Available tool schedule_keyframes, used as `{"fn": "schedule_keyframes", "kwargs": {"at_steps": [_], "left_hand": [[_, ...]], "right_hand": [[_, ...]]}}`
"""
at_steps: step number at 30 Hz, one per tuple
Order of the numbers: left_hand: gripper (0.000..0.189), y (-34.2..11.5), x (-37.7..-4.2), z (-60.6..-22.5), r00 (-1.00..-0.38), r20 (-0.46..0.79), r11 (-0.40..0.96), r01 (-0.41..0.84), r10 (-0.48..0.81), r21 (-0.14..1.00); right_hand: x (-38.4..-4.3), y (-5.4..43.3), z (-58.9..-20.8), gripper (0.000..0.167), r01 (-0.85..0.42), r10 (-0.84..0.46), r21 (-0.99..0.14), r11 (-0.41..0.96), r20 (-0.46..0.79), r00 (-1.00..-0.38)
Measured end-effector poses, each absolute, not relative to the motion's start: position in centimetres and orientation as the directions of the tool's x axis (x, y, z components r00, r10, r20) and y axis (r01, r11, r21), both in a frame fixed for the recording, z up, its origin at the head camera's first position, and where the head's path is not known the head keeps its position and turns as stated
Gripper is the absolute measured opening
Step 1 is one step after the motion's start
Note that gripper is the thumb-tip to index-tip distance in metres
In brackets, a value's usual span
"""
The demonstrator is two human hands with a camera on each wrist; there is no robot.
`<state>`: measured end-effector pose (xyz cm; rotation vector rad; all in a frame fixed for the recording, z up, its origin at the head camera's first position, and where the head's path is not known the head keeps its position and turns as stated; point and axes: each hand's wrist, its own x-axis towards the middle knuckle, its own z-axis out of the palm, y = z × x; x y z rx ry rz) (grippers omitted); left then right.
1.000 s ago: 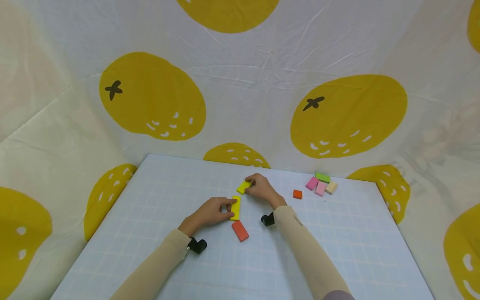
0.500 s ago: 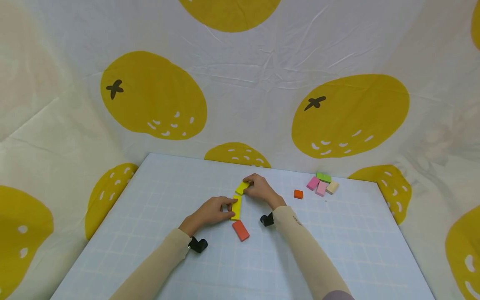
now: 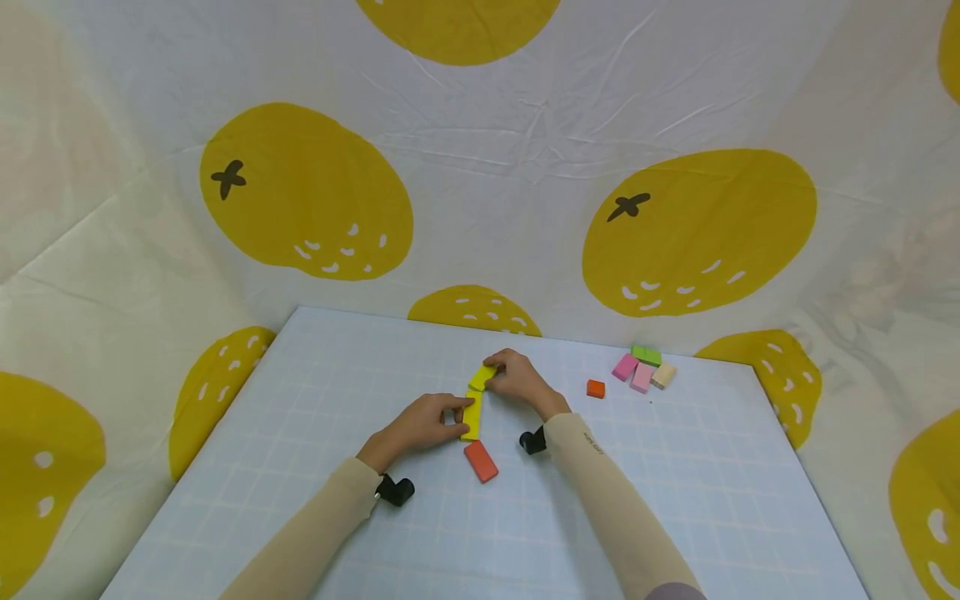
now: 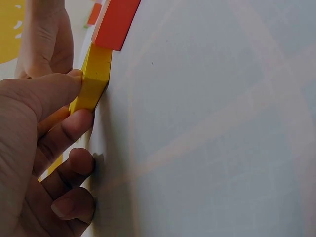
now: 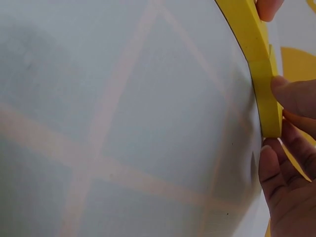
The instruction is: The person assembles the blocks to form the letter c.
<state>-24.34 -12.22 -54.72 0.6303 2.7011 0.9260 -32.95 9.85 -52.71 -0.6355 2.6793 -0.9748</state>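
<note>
Now the short yellow block (image 3: 482, 378) has shifted, touching the long yellow block (image 3: 472, 418).

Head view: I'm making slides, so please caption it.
Left hand holds near yellow block, right hand far yellow block, ends meeting; red block nearby.

Off to your right, near the far edge of your pale blue gridded table (image 3: 375, 358), a bright pink block (image 3: 625, 367), a light pink block (image 3: 642, 377), a beige block (image 3: 663, 376) and a green piece (image 3: 647, 356) lie bunched together. You have a small orange block (image 3: 596, 389) apart on their left. Behind the table, you face a creased white cloth (image 3: 495, 217) printed with big yellow fruits (image 3: 697, 237).
</note>
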Motion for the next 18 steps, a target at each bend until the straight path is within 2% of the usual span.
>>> {"fn": "schedule_keyframes", "kwargs": {"at_steps": [18], "left_hand": [[0.05,-12.15,-24.14,-54.46,-0.89,-0.073,0.716,0.312,0.451,0.625]], "right_hand": [[-32.9,9.92,-52.71,0.04,-0.316,-0.461,-0.646,0.695,-0.063,-0.885]]}}
